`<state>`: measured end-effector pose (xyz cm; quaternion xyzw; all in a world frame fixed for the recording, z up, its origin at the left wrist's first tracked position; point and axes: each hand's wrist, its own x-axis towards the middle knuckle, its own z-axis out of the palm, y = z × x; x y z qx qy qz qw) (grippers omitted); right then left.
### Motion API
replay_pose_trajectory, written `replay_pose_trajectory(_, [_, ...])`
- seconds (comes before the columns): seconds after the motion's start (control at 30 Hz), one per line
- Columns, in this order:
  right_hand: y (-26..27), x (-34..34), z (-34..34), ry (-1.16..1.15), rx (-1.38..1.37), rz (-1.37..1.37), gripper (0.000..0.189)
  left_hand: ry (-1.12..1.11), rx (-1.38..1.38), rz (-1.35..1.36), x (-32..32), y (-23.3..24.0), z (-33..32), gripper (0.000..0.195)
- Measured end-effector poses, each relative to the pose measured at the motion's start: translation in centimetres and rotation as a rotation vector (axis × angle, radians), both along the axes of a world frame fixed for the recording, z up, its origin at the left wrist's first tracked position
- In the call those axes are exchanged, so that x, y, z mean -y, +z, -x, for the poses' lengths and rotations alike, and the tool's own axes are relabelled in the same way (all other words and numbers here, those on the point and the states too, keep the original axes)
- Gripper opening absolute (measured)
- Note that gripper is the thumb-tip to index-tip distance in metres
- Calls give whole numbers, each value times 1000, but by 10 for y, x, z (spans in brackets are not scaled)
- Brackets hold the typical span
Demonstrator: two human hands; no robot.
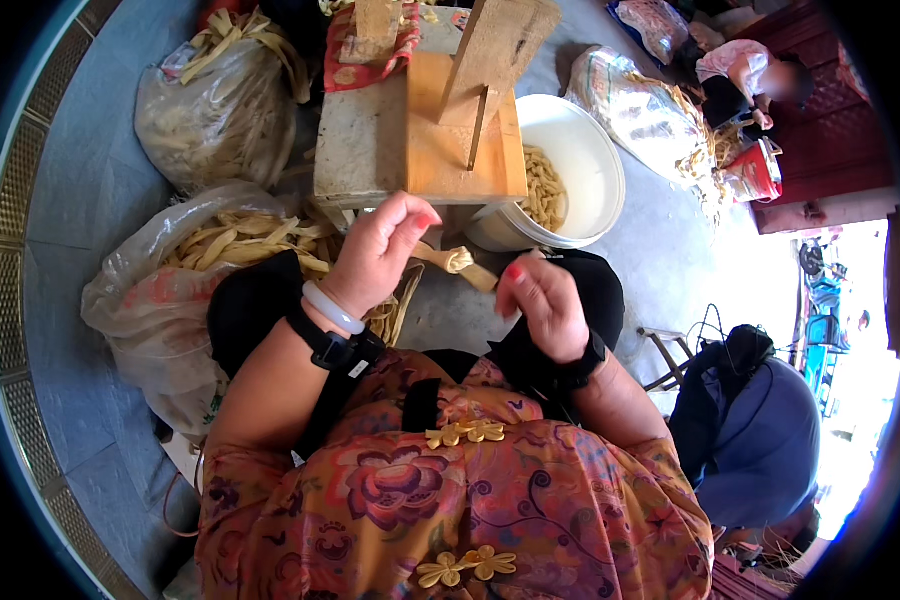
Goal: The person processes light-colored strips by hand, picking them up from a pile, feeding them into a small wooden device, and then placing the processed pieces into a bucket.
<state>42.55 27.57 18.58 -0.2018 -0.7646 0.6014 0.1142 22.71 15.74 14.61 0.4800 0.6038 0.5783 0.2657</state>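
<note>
A flat, pale yellow strip of plant-like material (461,260) with a knot in its middle stretches between my two hands, above the gap between my knees. My left hand (382,251) pinches the strip's left end between thumb and curled fingers; a pale bangle and a black strap circle that wrist. At the strip's right end, my right hand (544,304) grips it with the thumb on top, a black band on the wrist. Just beyond them stands a small table with a wooden board (435,150), which carries an upright wooden block (495,60) with a slot and a thin bar.
A white bucket (606,184) holding knotted yellow pieces (544,187) stands right of the table. Plastic sacks of strips (214,112) (157,330) lie at the left. Another full sack (615,105) is at the upper right, near a seated person (742,75) and a red bucket (754,172).
</note>
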Motion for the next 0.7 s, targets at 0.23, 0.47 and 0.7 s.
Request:
replay_pose_trajectory(0.23, [5, 10, 27, 135, -193, -604, 19, -80, -27, -77, -2, 4, -17, 13])
replay_pose_trajectory(0.47, [9, -12, 27, -55, -168, -571, 20, -204, 199, 119, -2, 10, 4, 10])
replay_pose_trajectory(0.7, [6, -59, 59, -135, -255, -637, 15, 39, -77, 61, -41, 34, 20, 12])
